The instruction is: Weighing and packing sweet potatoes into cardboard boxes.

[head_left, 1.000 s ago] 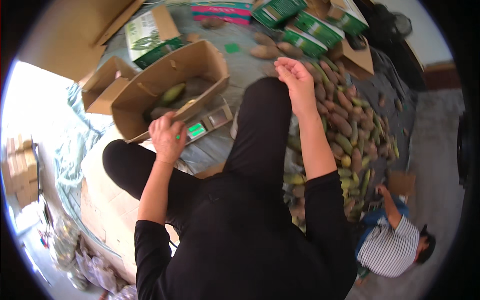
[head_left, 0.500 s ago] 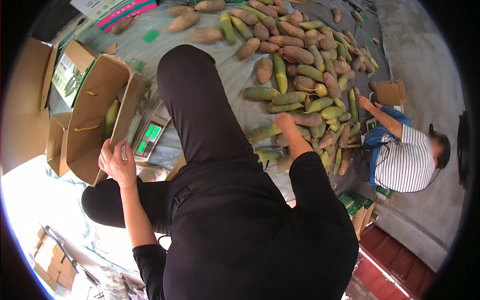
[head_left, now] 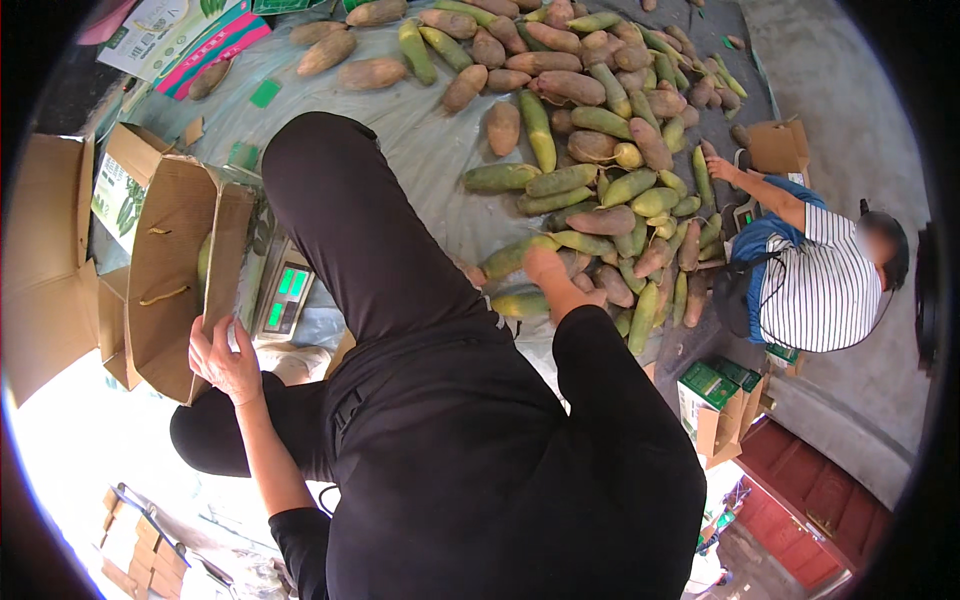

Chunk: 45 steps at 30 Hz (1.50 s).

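Observation:
My left hand (head_left: 225, 362) is at the near edge of an open cardboard box (head_left: 180, 300), fingers spread and fingertips against the cardboard. Inside the box lies a green radish (head_left: 203, 262), mostly hidden by the box wall. Beside the box, a scale (head_left: 284, 300) shows a lit green display. My right hand (head_left: 543, 262) reaches down at the right end of a long green radish (head_left: 508, 260) at the near left of the pile. Its fingers point away from view, so their grip is hidden. Another green radish (head_left: 520, 304) lies just nearer.
A big heap of green and brownish, soil-covered radishes (head_left: 590, 147) spreads over plastic sheeting (head_left: 350, 105). At right a co-worker in a striped shirt (head_left: 815, 290) reaches toward the heap. Green-topped cartons (head_left: 715, 385) stand at lower right; printed cardboard (head_left: 165, 40) lies at upper left.
The view has shifted, moving the heap leftward and up in the picture. My right hand has moved lower, closer to the long green radish. My left hand stays at the box edge.

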### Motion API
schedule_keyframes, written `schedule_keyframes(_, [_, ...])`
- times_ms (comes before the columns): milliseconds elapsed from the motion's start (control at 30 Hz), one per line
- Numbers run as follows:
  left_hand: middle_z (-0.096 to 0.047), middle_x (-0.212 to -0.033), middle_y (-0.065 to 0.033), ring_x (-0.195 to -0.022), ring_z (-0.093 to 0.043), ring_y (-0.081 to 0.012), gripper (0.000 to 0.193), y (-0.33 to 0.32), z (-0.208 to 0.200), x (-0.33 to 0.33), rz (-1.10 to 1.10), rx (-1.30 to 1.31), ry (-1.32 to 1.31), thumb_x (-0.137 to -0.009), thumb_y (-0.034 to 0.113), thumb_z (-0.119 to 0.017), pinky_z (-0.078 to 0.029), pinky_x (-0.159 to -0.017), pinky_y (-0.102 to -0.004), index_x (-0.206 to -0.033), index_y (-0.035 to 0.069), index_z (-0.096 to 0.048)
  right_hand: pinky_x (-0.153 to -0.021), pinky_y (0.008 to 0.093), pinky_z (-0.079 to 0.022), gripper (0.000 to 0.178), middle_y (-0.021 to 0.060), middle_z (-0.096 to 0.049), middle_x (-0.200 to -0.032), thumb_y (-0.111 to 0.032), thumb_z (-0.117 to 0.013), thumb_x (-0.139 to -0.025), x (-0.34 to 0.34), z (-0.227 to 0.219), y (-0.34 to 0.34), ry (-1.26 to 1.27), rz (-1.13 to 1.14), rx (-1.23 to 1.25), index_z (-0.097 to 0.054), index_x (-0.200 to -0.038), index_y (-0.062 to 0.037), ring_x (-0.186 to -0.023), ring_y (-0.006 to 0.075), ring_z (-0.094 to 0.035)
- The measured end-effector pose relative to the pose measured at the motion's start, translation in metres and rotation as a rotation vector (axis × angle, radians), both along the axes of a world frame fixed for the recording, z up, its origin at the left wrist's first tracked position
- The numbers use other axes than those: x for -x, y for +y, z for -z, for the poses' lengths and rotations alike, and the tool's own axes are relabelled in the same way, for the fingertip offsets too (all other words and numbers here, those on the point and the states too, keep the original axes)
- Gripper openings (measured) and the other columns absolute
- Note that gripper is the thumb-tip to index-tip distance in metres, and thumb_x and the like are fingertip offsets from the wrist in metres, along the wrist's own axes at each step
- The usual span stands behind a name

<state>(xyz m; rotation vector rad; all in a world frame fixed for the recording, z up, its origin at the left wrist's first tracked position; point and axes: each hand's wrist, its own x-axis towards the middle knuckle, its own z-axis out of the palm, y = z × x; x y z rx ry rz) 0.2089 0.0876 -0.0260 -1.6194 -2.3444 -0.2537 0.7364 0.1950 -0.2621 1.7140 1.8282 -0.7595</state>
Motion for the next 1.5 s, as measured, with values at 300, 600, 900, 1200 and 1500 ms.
schedule_keyframes(300, [-0.052, -0.121, -0.0111, -0.11, -0.049, -0.0293, 0.025, -0.003, -0.006, 0.0, -0.043, 0.081, 0.006, -0.076, 0.02, -0.067, -0.034, -0.094, -0.0422, -0.1, 0.013, -0.066, -0.093, 0.0473, -0.04, 0.035, 0.008, -0.05, -0.13, -0.023, -0.051, -0.091, 0.019, -0.063, 0.07, -0.389, -0.026, 0.093, -0.054, -0.125, -0.0122, -0.126, 0.0267, -0.04])
schedule_keyframes(600, [-0.052, -0.12, -0.0112, -0.11, -0.049, -0.0299, 0.025, 0.001, -0.008, -0.003, -0.067, 0.092, 0.009, -0.076, 0.021, -0.066, -0.033, -0.096, -0.0437, -0.1, 0.013, -0.067, -0.099, 0.0557, -0.031, 0.056, 0.0079, -0.049, -0.128, -0.022, -0.065, -0.084, 0.003, -0.048, 0.048, -0.432, -0.291, 0.033, -0.041, -0.133, -0.0102, -0.126, 0.0277, -0.037])
schedule_keyframes(900, [-0.052, -0.12, -0.0118, -0.11, -0.049, -0.0306, 0.026, 0.003, -0.005, -0.002, -0.074, 0.094, 0.029, -0.077, 0.022, -0.066, -0.034, -0.095, -0.0444, -0.1, 0.013, -0.066, -0.092, 0.0452, -0.035, 0.038, 0.0022, -0.053, -0.119, -0.029, -0.067, -0.081, -0.016, -0.045, 0.038, -0.49, -0.374, 0.096, -0.06, -0.116, -0.0173, -0.111, 0.0235, -0.044])
schedule_keyframes(1200, [-0.052, -0.119, -0.0117, -0.11, -0.049, -0.0305, 0.025, 0.003, -0.008, -0.003, -0.088, 0.083, 0.015, -0.076, 0.021, -0.066, -0.033, -0.095, -0.0435, -0.1, 0.012, -0.066, -0.092, 0.0439, -0.034, 0.042, 0.0008, -0.053, -0.116, -0.041, -0.068, -0.079, -0.012, -0.051, 0.035, -0.528, -0.504, 0.056, -0.064, -0.114, -0.0179, -0.113, 0.0236, -0.042])
schedule_keyframes(1500, [-0.052, -0.118, -0.0108, -0.109, -0.049, -0.0293, 0.024, 0.003, -0.008, -0.004, -0.091, 0.077, 0.018, -0.076, 0.02, -0.066, -0.032, -0.095, -0.043, -0.099, 0.012, -0.067, -0.09, 0.0403, -0.036, 0.035, 0.0016, -0.058, -0.112, -0.033, -0.059, -0.085, -0.013, -0.079, 0.043, -0.453, -0.408, 0.058, -0.06, -0.116, -0.0161, -0.113, 0.0228, -0.045])
